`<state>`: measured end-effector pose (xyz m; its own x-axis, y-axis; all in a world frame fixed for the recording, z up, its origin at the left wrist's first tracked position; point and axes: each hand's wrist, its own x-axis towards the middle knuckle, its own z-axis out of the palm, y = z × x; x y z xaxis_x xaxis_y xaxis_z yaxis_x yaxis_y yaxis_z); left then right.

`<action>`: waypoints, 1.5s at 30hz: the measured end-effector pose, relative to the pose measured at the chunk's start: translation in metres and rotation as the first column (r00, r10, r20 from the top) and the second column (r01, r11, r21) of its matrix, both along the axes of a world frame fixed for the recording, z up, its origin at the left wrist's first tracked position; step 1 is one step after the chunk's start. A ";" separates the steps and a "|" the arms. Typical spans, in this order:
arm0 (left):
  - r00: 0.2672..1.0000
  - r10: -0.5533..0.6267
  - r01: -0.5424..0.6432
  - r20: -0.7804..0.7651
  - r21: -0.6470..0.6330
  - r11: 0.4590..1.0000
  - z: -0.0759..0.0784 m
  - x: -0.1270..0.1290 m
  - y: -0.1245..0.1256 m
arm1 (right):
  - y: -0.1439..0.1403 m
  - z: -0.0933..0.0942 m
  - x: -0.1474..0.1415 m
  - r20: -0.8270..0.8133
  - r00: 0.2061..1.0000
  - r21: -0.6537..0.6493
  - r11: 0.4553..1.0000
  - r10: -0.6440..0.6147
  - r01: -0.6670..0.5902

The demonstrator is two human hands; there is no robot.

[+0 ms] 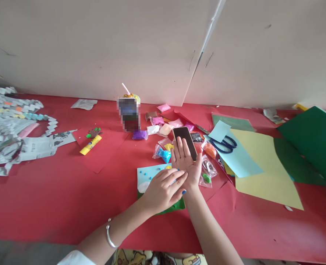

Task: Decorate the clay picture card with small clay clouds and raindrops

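We are pressing our left hand palm-down, fingers laid flat and together, across the heel of our right hand, which is lying open and palm-up with its fingers spread; neither grip is grasping anything that we can see. A silver bangle is sitting on our left wrist. A dot of blue clay is showing just beside the left fingertips. Both hands are hovering over a light blue card with a green strip along its near edge, lying on the red bench.

Just beyond the right fingertips a smartphone is lying face-up, dark-screened. Around it, small bags of coloured clay are lying scattered: blue, orange, green, purple, pink. To the right, blue-handled scissors are resting on a pale blue sheet, which is overlapping a yellow sheet; green paper is lying further right. To the left, a yellow glue stick and folded newspaper strips are lying near the wall.
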<state>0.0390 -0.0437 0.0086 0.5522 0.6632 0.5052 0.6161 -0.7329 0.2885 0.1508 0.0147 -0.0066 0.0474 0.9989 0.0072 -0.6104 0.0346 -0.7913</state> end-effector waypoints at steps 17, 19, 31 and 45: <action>0.946 0.317 -0.321 0.063 0.066 0.945 -0.003 -0.054 0.064 | 0.013 -0.046 0.010 -0.285 0.958 -0.103 0.992 0.041 -0.073; 0.839 0.527 -0.541 0.133 0.099 0.835 -0.014 -0.088 0.100 | 0.017 -0.049 0.011 -0.296 0.954 -0.099 0.992 0.040 -0.072; 0.938 0.347 -0.347 0.014 0.055 0.936 0.008 -0.060 0.072 | 0.011 -0.020 -0.003 -0.378 0.923 -0.125 0.983 0.076 -0.132; 0.961 0.274 -0.275 -0.023 -0.057 0.960 0.010 0.023 -0.006 | -0.002 0.005 -0.001 -0.325 0.937 -0.035 0.988 0.129 -0.149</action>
